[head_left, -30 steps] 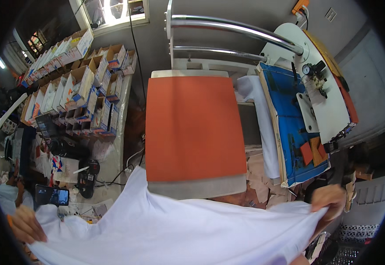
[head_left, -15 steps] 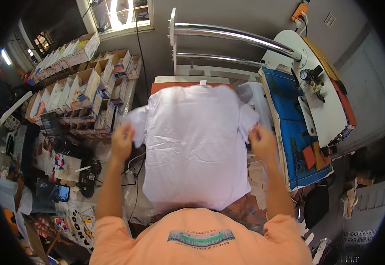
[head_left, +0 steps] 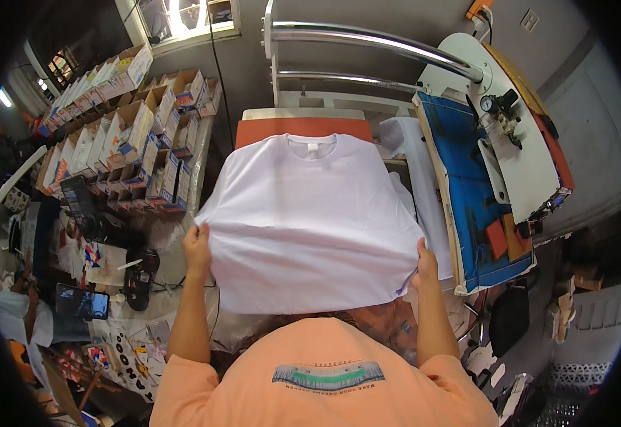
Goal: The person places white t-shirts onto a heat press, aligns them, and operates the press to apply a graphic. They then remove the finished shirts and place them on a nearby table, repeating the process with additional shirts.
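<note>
A white T-shirt (head_left: pixel 310 213) lies spread over a reddish-orange pad (head_left: pixel 253 132), its neckline and small inner label toward the far side. My left hand (head_left: pixel 197 249) is closed on the shirt's left sleeve edge. On the opposite side, my right hand (head_left: pixel 424 265) grips the right sleeve edge. The cloth is drawn wide between both hands, with a soft fold running across its middle. The shirt's near hem hangs close to my body, and it covers most of the pad.
A machine with chrome bars (head_left: pixel 367 37) and a pressure gauge (head_left: pixel 487 103) stands behind and to the right. Beside it lies a blue panel (head_left: pixel 467 185). Several cardboard boxes (head_left: pixel 129 135) fill the left side; a phone (head_left: pixel 82 302) lies nearer. At far left, another person's arm shows.
The shirt has come down flatter onto the pad, its neckline now showing. Both hands have moved slightly nearer to me, pulling the sleeves outward and down.
</note>
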Motion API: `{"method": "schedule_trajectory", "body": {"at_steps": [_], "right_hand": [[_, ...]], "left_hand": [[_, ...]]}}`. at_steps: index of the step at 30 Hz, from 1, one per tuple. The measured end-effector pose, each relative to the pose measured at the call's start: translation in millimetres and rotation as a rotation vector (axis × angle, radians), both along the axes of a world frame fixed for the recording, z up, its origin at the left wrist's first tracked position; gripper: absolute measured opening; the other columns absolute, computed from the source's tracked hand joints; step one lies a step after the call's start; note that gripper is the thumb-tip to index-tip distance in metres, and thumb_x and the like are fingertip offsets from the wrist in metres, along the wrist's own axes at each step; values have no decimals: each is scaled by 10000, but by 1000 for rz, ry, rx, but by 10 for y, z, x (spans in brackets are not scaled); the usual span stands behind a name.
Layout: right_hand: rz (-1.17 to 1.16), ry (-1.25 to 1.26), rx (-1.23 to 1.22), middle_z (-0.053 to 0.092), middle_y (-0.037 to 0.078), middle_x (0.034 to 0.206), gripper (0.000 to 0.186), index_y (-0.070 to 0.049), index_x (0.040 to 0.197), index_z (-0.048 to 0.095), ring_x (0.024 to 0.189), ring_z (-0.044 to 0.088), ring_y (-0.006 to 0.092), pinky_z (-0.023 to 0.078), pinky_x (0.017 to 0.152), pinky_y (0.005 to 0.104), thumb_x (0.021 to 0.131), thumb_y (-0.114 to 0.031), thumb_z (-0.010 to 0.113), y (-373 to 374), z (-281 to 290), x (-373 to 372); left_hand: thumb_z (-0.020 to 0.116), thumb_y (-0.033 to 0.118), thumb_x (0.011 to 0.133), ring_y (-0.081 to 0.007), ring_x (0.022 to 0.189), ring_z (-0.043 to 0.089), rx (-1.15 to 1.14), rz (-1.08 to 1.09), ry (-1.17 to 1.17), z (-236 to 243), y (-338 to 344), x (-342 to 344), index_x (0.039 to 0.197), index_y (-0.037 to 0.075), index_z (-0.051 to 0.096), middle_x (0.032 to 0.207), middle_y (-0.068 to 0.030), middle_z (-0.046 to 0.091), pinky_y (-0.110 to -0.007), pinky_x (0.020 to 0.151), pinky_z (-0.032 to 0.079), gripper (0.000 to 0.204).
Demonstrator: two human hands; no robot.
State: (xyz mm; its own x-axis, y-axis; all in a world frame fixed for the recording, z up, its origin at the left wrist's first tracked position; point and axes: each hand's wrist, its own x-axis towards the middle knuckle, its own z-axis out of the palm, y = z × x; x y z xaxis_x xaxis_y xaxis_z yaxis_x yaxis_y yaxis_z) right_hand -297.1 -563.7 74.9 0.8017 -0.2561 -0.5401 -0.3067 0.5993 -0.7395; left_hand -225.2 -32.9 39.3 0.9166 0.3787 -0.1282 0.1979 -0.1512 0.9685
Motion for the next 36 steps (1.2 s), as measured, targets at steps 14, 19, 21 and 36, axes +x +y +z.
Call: {"method": "schedule_trajectory", "body": {"at_steps": [14,19,21,36], "right_hand": [[-119,115,93,608,149,1254,469,27,1294,526,1163,577,299,427,1031,426,897,-212,600,-118,-493,-1594],[545,225,-1538,703,130,908,398,-24,1103,681,805,648,169,511,736,328,854,-334,700,92,-133,-1458],[582,140,-1220,692,109,809,339,-39,1053,704,750,646,162,511,714,312,841,-304,709,242,702,-1091],[375,106,-2327,643,218,909,225,-15,1030,638,887,620,424,475,792,512,893,-104,484,-1701,1504,-429]], "left_hand": [[558,262,997,-116,885,581,-177,-115,148,-366,374,-1494,1203,-20,597,1048,-41,649,-264,814,461,352],[587,241,968,-99,734,550,-79,76,236,-411,389,-1522,1036,41,624,890,-14,596,-228,673,441,215],[645,77,908,-96,742,541,38,83,23,-590,627,-1458,978,24,613,877,-9,582,-223,661,437,94],[691,-17,776,-166,723,528,400,-257,-289,475,-260,-530,823,23,551,774,-59,524,-285,685,450,153]]}}
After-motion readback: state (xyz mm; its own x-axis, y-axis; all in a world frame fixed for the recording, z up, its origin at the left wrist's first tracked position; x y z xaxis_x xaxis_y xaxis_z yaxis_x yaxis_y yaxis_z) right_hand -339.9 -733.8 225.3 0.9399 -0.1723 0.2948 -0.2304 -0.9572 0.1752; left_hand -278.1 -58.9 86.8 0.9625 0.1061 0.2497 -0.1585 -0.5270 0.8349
